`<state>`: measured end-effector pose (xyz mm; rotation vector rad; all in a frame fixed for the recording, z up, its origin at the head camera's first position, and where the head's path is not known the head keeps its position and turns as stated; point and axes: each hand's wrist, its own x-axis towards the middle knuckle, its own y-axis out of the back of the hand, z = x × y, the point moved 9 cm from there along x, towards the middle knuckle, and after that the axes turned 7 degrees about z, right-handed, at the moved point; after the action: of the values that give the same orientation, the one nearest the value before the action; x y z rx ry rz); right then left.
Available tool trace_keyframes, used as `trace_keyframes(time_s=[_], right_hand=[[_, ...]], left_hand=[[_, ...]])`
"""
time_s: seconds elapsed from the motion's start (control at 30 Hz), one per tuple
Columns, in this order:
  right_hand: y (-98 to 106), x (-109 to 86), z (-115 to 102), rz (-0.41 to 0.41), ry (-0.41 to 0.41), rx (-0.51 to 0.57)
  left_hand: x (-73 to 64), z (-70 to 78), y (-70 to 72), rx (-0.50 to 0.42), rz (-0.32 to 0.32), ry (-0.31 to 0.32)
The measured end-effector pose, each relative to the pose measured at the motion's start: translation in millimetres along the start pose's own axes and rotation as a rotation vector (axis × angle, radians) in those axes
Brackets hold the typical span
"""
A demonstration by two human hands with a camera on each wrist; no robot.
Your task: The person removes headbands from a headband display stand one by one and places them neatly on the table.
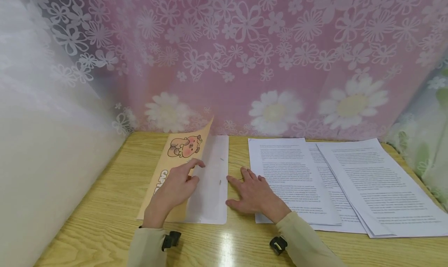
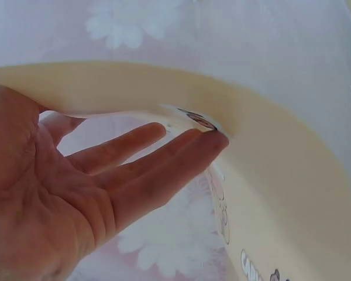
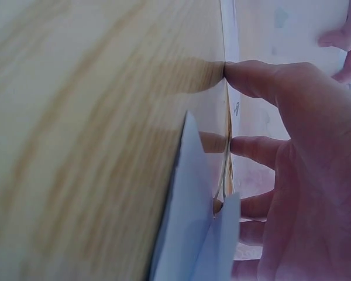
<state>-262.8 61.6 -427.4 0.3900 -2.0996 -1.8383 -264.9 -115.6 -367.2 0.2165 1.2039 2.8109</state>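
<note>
A peach-coloured folder with a cartoon pig on its cover [image 1: 187,144] lies on the left part of the table. The cover is partly raised and curves over, baring a whitish translucent inner sheet [image 1: 210,199]. My left hand [image 1: 176,185] is at the cover; in the left wrist view its extended fingers [image 2: 158,184] touch the bent cover [image 2: 286,170]. Flat on the table, fingers spread, my right hand [image 1: 250,193] has its fingertips by the folder's right edge. Its wrist lies over the near-left part of a printed paper stack [image 1: 283,162].
More printed sheets [image 1: 371,177] overlap at the far right of the wooden table [image 1: 94,197]. A pink flowered curtain [image 1: 217,65] hangs along the back edge, and a whitish sheet [image 1: 56,142] borders the left side. Black wrist devices [image 1: 278,245] sit at both cuffs.
</note>
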Motion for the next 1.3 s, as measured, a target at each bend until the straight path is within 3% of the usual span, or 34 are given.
trace_keyframes(time_s=[0.1, 0.4, 0.67, 1.07, 1.3], right_hand=[[1.3, -0.6, -0.2, 0.009, 0.006, 0.012], [2.7, -1.6, -0.1, 0.01, 0.011, 0.024], [3.3, -2.1, -0.3, 0.007, 0.014, 0.041], [3.3, -2.2, -0.7, 0.014, 0.015, 0.058], [5.4, -3.9, -1.2, 0.024, 0.028, 0.069]], left_hand=[[-1.2, -4.2, 5.5, -0.004, -0.009, 0.033], [-4.0, -5.9, 24.5, 0.004, 0.014, 0.053], [-5.8, -8.2, 31.6, 0.001, 0.02, 0.024], [-8.8, -24.6, 43.5, -0.228, -0.014, 0.031], [-9.6, -30.8, 43.5, -0.412, -0.039, 0.078]])
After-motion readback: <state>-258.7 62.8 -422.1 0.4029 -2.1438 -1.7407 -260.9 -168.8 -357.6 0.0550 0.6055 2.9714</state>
